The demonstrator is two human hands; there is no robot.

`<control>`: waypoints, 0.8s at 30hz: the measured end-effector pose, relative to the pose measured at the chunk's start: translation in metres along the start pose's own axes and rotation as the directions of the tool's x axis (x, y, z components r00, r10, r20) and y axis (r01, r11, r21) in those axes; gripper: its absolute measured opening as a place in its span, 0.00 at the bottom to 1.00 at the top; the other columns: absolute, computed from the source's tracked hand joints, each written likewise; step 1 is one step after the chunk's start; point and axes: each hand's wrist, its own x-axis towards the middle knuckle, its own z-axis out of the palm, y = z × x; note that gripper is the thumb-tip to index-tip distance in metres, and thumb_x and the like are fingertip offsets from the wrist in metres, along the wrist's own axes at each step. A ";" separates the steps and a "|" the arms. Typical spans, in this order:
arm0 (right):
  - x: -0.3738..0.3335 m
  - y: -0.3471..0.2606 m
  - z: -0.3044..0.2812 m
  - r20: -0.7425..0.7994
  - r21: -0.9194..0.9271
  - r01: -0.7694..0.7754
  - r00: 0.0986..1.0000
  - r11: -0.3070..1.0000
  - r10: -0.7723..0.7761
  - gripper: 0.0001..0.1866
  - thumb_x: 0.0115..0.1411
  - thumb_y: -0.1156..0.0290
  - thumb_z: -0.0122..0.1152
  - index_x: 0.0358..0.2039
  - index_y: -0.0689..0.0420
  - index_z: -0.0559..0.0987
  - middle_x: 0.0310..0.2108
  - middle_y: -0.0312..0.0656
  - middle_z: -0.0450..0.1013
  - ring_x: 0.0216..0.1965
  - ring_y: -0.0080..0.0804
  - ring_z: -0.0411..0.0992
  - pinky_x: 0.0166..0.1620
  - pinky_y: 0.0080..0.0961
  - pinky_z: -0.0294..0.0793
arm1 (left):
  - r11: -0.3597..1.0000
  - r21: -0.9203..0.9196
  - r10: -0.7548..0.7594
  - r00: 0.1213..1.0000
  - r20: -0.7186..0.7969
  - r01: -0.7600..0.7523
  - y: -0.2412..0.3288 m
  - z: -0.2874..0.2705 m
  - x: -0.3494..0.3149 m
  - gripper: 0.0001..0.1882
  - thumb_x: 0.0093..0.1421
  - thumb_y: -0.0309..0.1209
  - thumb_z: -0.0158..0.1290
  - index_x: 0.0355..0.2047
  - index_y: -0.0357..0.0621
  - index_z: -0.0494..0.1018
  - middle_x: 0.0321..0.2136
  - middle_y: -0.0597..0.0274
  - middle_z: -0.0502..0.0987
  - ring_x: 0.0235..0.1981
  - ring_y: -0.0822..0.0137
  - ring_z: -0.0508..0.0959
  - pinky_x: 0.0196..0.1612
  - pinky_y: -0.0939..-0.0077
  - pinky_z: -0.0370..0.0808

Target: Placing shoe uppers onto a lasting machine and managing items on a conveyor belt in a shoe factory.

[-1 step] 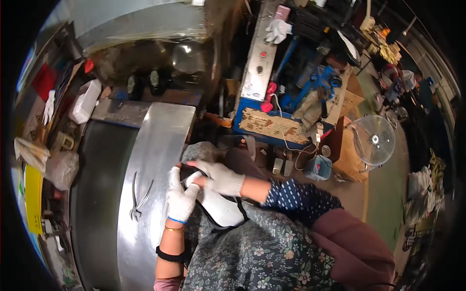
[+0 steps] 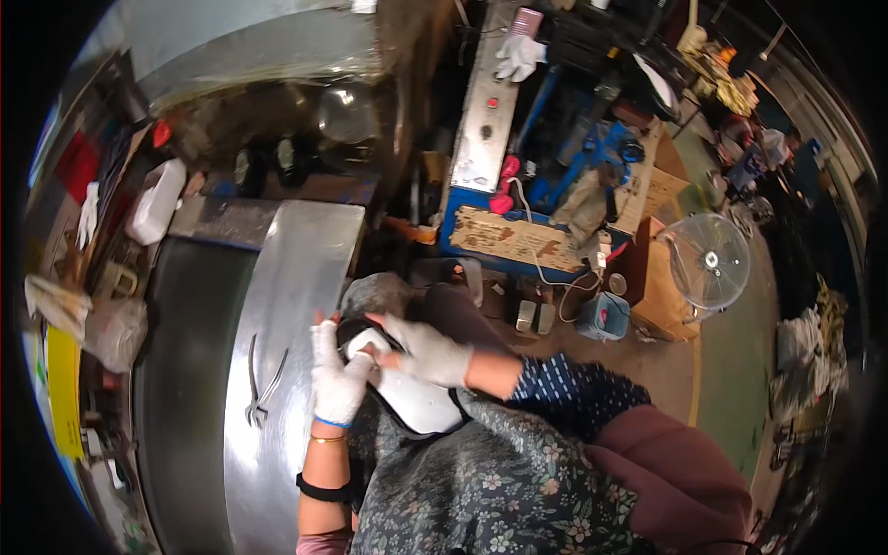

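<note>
A shoe with a white underside turned up and a black edge rests on my lap, tilted, its narrow black end away from me. My left hand, in a white glove with bare fingertips, grips its left side. My right hand, gloved alike, holds it from the right near the far end. Both thumbs meet over the white surface. The fingers under the shoe are hidden. A pair of metal pincers lies with handles spread on the metal tabletop, left of my left hand.
A dark belt runs along the metal top's left side. Beyond my right arm stand a blue bin, a cardboard box and a fan. A blue-framed bench with a cable stands ahead. A floral apron covers my lap.
My right hand's fingers have drawn back slightly, showing more of the shoe's black far end. My left fingers have spread a little from it. The pincers stay on the metal top.
</note>
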 end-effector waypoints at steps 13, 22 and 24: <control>-0.021 0.055 0.005 0.208 0.148 -0.594 0.801 0.791 0.562 0.38 0.69 0.37 0.39 0.46 0.64 0.80 0.43 0.46 0.80 0.45 0.42 0.77 0.52 0.37 0.71 | 0.586 -0.676 -0.365 0.891 0.271 0.446 -0.018 0.011 -0.006 0.22 0.56 0.20 0.56 0.52 0.38 0.67 0.33 0.61 0.77 0.30 0.71 0.77 0.35 0.78 0.76; -0.004 0.011 0.009 0.150 -0.790 0.136 0.988 0.598 -0.027 0.16 0.66 0.59 0.49 0.33 0.60 0.73 0.25 0.48 0.78 0.27 0.45 0.79 0.31 0.41 0.77 | 0.726 -0.474 -0.450 0.866 0.219 0.497 -0.015 0.013 0.008 0.23 0.54 0.25 0.60 0.51 0.39 0.68 0.34 0.60 0.78 0.33 0.71 0.78 0.38 0.78 0.76; -0.008 0.013 -0.005 0.126 -0.552 -0.004 0.988 0.834 0.089 0.19 0.69 0.57 0.46 0.35 0.63 0.71 0.27 0.52 0.77 0.31 0.58 0.77 0.37 0.47 0.75 | 0.742 -0.467 -0.430 0.876 0.218 0.481 -0.015 0.015 0.009 0.24 0.53 0.27 0.61 0.50 0.39 0.68 0.34 0.60 0.78 0.35 0.71 0.77 0.40 0.77 0.76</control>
